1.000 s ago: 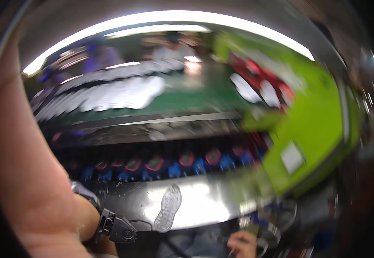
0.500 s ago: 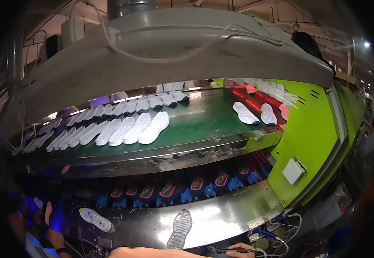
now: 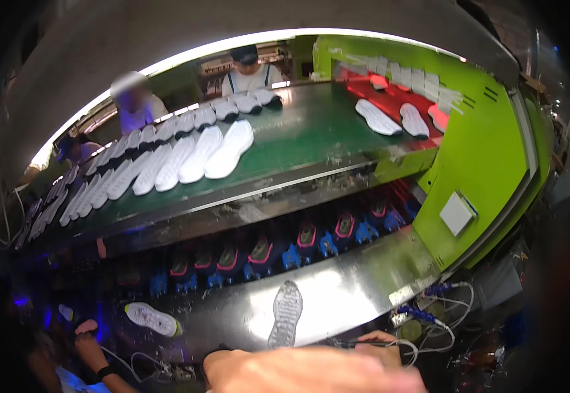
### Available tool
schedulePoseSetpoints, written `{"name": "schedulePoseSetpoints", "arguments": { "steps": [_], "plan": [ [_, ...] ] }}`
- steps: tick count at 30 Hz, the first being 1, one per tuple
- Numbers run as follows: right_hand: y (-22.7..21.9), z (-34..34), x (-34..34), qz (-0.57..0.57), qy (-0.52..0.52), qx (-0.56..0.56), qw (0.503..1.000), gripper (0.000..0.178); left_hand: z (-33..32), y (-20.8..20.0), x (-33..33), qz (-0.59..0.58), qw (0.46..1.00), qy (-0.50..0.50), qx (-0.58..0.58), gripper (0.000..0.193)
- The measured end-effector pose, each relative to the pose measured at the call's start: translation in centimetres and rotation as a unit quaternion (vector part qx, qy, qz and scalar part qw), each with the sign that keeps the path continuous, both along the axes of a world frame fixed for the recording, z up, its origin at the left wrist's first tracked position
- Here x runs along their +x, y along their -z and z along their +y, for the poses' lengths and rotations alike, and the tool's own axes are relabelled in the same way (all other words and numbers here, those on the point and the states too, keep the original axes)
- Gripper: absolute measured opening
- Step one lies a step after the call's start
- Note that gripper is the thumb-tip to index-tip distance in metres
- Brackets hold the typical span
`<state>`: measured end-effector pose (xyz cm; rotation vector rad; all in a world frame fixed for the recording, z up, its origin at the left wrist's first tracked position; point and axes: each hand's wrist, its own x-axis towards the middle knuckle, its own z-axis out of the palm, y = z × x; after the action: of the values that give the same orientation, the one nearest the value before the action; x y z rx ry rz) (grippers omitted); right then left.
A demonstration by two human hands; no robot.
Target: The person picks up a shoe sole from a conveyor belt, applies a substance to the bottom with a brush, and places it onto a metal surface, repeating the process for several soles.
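Observation:
My left hand (image 3: 311,371) is large and smeared by motion at the lower edge, close to the camera; its fingers cannot be made out. Beyond it, at the right, my right hand (image 3: 382,342) is partly hidden, its fingers closed around what looks like a thin dark stick-like tool (image 3: 345,342). A grey patterned shoe sole (image 3: 286,314) lies on the shiny metal ledge (image 3: 357,288), just beyond my left hand and apart from it. Farther left on the ledge rests a white sole with yellow-green ends (image 3: 152,319).
White soles (image 3: 231,149) line the green conveyor belt (image 3: 298,131); more lie under red light near the lime-green machine housing (image 3: 475,164). Dark, pink-rimmed shoe uppers (image 3: 261,249) stand on a lower level. Blue-jointed hoses (image 3: 422,314) lie right. A co-worker's hand (image 3: 92,350) holds something pink at left.
The view has shifted and tilted, so people beyond the belt now show. My left hand has come up into view where a forearm was. The soles on the ledge keep their places.

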<state>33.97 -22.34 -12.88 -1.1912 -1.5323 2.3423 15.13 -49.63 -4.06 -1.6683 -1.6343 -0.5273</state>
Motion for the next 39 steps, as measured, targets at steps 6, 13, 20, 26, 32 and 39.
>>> {"name": "schedulePoseSetpoints", "arguments": {
  "steps": [6, 13, 20, 26, 32, 39],
  "plan": [
    [1.0, -3.0, -2.0, 0.079, 0.052, -0.003, 0.996, 0.011, 13.4, -5.8, -12.7, -0.207, 0.941, -0.251, 0.092, 0.057],
    [1.5, -4.9, -6.4, 0.071, 0.038, -0.039, 0.996, 0.013, 14.2, -5.0, -23.9, -0.243, 0.857, -0.452, 0.036, 0.046],
    [2.6, -3.5, -5.4, 0.251, 0.038, -0.18, 0.95, 0.028, 11.9, -1.5, -17.3, -0.231, 0.827, -0.311, 0.408, 0.025],
    [2.6, -0.8, -3.4, 0.262, 0.011, -0.133, 0.956, 0.03, 5.4, 10.6, 0.2, -0.893, 0.449, 0.008, 0.028, 0.066],
    [2.4, 1.7, -3.6, 0.258, -0.029, 0.104, 0.96, 0.026, 5.1, 14.5, 10.5, -0.989, 0.07, 0.095, 0.09, 0.063],
    [0.0, -0.1, -7.0, 0.308, -0.105, 0.41, 0.852, 0.028, 3.8, 15.5, 14.0, -0.981, 0.165, 0.081, 0.058, 0.077]
  ]
}}
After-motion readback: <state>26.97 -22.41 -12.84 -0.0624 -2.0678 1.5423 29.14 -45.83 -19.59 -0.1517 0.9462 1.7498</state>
